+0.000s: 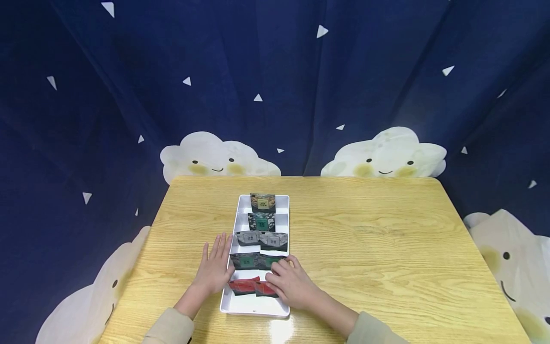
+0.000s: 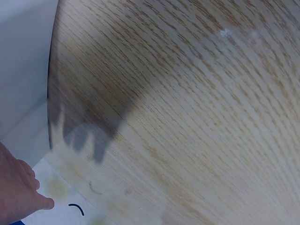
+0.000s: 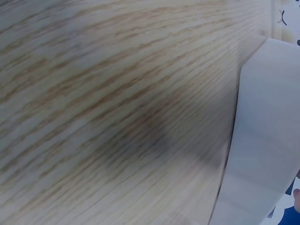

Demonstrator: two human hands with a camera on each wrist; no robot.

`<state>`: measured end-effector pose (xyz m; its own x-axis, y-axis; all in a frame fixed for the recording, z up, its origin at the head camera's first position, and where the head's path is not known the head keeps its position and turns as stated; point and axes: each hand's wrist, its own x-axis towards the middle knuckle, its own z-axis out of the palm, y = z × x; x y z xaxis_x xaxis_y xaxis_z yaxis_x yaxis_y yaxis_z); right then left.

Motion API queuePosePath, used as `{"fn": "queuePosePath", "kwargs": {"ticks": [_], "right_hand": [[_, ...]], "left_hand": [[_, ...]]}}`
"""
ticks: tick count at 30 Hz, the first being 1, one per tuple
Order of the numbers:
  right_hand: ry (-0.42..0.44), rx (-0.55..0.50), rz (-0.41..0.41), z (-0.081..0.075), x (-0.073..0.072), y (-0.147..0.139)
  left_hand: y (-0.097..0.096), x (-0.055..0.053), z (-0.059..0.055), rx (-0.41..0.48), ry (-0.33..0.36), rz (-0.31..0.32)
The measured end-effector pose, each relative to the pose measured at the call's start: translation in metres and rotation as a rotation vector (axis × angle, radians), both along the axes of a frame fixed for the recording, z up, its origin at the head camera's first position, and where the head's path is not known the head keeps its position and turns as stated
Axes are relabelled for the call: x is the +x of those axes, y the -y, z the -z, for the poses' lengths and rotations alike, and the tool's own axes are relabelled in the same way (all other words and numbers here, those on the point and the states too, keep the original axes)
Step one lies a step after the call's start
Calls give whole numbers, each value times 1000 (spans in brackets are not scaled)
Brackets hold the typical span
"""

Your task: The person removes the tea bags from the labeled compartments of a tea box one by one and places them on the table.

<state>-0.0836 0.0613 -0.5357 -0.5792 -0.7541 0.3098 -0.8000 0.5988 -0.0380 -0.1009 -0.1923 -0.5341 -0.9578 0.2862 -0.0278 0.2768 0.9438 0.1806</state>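
A long white compartmented tray holds several small flat packets in rows. Along its left wall lies my left hand, fingers straight and pointing away, thumb at the rim. In the left wrist view that hand shows beside the tray's pale side. My right hand reaches over the right rim, fingers bent, pinching the top of the right red packet; its fingertips are partly hidden. Beside that stands another red packet. Behind are two dark green-labelled packets, the right one partly covered by fingers.
Farther back in the tray stand grey packets, a teal-labelled packet and a yellow-labelled packet. The tray rests on a wood-grain table. A dark blue curtain with white clouds hangs around the table.
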Motion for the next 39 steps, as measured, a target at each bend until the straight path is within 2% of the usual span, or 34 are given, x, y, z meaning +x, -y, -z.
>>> {"fn": "queuePosePath", "kwargs": {"ticks": [6,13,20,24,27,32,39], "right_hand": [[50,-12,31,-8,0,2],[77,-108,73,-37,-8,2],[107,-177,117,-72,-26,-8],[88,-233,173,-83,-43,-22],[82,-256,239,-85,-56,-36],[91,-229,341,-81,-77,-60],[147,-164,422,-64,-103,-81]], "left_hand": [[0,0,1,2,3,2],[1,0,3,9,0,0],[1,0,2,12,3,-1],[1,0,2,17,12,-2],[1,1,1,15,20,-1],[1,1,1,4,13,4],[2,0,4,11,16,8]]}}
